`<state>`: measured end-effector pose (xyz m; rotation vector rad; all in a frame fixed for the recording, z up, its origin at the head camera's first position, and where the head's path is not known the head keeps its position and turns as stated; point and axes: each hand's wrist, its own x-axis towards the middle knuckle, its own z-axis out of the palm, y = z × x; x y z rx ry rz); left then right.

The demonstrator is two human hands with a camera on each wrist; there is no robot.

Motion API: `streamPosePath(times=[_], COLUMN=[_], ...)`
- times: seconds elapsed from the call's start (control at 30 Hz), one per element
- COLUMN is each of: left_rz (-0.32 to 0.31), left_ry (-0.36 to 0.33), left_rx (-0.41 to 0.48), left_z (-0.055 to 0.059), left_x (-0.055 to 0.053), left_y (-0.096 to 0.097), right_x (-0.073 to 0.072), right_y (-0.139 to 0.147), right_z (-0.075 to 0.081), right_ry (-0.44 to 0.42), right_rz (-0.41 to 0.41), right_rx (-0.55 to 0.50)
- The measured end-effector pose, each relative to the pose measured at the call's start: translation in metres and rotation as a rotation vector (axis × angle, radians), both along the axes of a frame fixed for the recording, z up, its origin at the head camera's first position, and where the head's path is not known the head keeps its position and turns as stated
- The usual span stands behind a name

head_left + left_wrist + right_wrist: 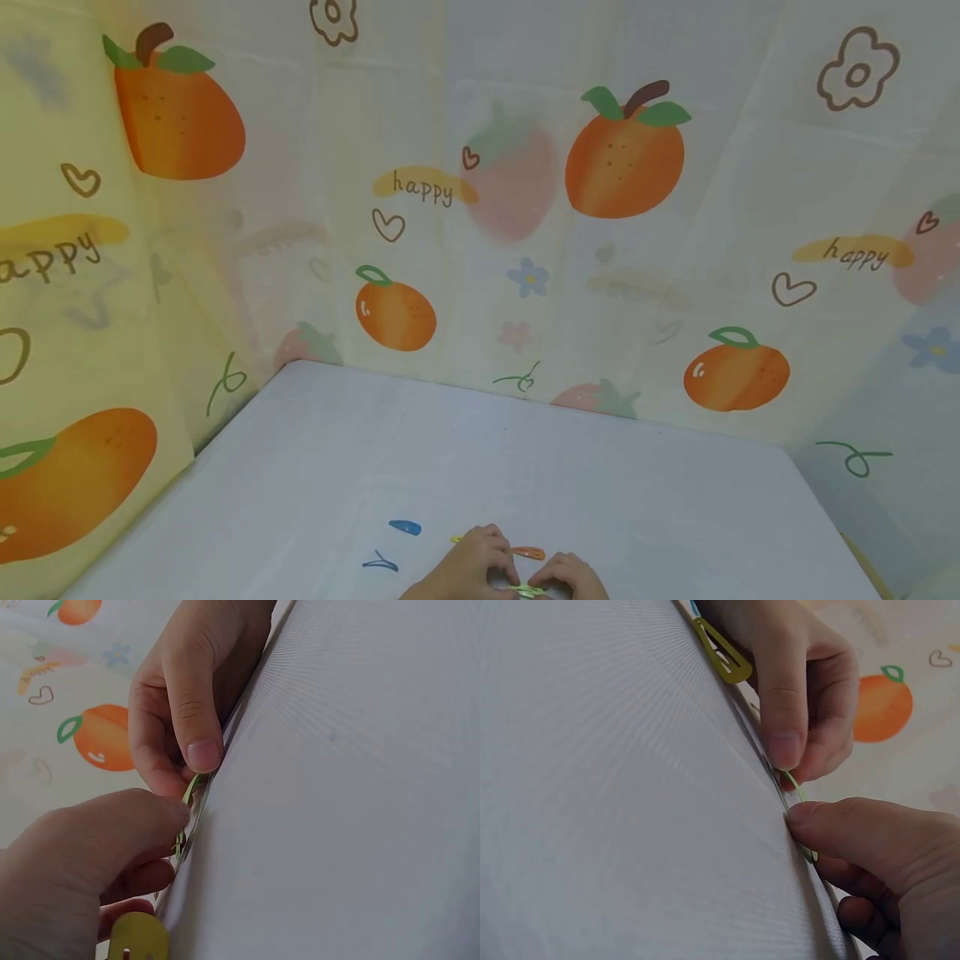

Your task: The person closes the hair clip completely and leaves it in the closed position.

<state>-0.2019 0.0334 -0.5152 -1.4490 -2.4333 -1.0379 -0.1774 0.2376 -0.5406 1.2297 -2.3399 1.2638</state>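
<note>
Nearest us, our left hand (468, 567) and right hand (570, 577) both pinch one green hair clip (525, 591) between them — its long axis running nine to three, low on the desk (600, 500).

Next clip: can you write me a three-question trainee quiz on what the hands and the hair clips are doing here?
1. True or false: both hands pinch the same light green hair clip.
2. Multiple choice: where does the blue hair clip lie? A) between the hands, B) on the table to the left of the hands, C) against the fruit-print backdrop.
3. Short answer: what colour is the clip lying just beyond the hands, between them in the head view?

Key
1. True: the left hand and the right hand meet on it, fingertips pinching it at the white table surface.
2. B.
3. Orange: the orange hair clip.
</note>
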Motion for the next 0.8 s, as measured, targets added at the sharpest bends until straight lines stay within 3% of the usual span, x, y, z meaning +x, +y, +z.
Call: streamPosePath(times=[0.3, 0.6, 0.7, 0.8], left_rz=[0.02, 0.034, 0.045, 0.066], left_ry=[0.036, 0.014, 0.044, 0.145], left_rx=[0.01, 0.011, 0.03, 0.091], left_z=[-0.003, -0.001, -0.005, -0.01], left_x=[-0.002, -0.002, -0.002, -0.004], left_y=[-0.004, -0.01, -0.012, -0.013], right_x=[0.0, -0.005, -0.006, -0.007], right_y=[-0.005, -0.009, -0.011, -0.012], right_z=[0.004, 0.0, -0.002, -0.004], right_ry=[-0.021, 0.052, 0.052, 0.06], right_rz=[-0.016, 0.01, 0.031, 0.049], right_rx=[-0.009, -0.008, -0.013, -0.016])
